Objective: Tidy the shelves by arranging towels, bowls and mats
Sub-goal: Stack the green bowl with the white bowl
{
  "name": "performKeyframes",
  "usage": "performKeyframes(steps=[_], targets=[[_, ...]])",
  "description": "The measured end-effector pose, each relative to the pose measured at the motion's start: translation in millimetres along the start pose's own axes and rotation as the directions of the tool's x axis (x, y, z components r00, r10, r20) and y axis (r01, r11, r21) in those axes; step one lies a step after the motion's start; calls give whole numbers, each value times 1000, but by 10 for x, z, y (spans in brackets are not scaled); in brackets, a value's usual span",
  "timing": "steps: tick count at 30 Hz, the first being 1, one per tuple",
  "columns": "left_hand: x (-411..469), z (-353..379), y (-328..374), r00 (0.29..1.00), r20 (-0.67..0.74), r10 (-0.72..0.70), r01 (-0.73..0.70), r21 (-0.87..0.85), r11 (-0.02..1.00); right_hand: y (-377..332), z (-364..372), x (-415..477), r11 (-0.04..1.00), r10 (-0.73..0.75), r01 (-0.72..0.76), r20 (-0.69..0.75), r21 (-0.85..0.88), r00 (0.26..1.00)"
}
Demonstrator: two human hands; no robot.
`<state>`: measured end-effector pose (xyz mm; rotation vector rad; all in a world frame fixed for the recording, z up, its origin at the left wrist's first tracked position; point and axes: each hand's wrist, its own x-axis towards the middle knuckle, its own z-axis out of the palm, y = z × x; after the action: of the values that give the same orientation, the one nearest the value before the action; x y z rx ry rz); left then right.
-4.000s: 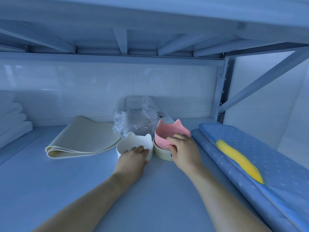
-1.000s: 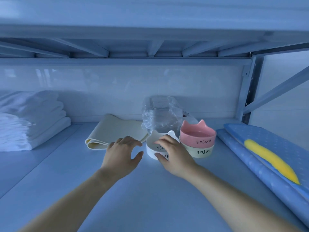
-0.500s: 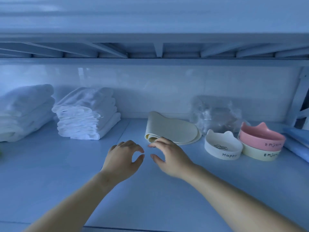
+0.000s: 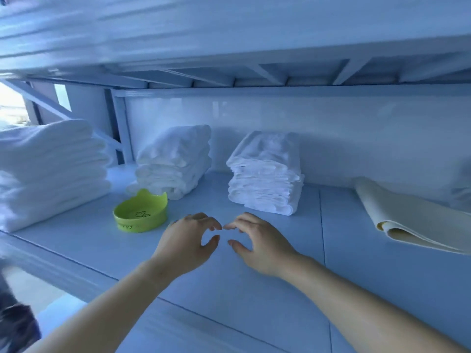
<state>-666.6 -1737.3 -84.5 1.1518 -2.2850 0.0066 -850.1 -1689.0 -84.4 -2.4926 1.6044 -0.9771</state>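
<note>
- Across the lower half of the frame: shelf board point(image 4: 254, 296), pale, carrying every item listed below.
- Far left: large towel stack point(image 4: 48, 171), white, folded, partly cut off by the frame edge.
- Right edge: cream mat point(image 4: 407, 217), folded and lying flat.
- Centre, against the back wall: right towel stack point(image 4: 265, 174), white, folded.
- Left of centre, against the back wall: middle towel stack point(image 4: 175, 161), white, folded.
- Centre foreground: left hand point(image 4: 186, 243) and right hand point(image 4: 262, 243), side by side, fingertips near but apart; fingers loosely curved, both holding nothing.
- Left of the hands: green bowl point(image 4: 141, 215), upright, rim with two ear-like points, just in front of the middle towel stack, apart from the left hand.
</note>
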Motion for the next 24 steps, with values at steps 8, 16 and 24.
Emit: performKeyframes(steps=[8,16,24], targets=[[-28,-241,-1048,987,-70,-145,150,70,986,-284,587,663,999,-41,39,61,30,997],[74,-167,-1577,971,-31,-238,238,240,941,-255,769,883,1000,-14,12,93,26,996],[152,-148,-1439,988,37,-151,134,288,948,-88,735,858,1000,26,-25,92,-4,995]])
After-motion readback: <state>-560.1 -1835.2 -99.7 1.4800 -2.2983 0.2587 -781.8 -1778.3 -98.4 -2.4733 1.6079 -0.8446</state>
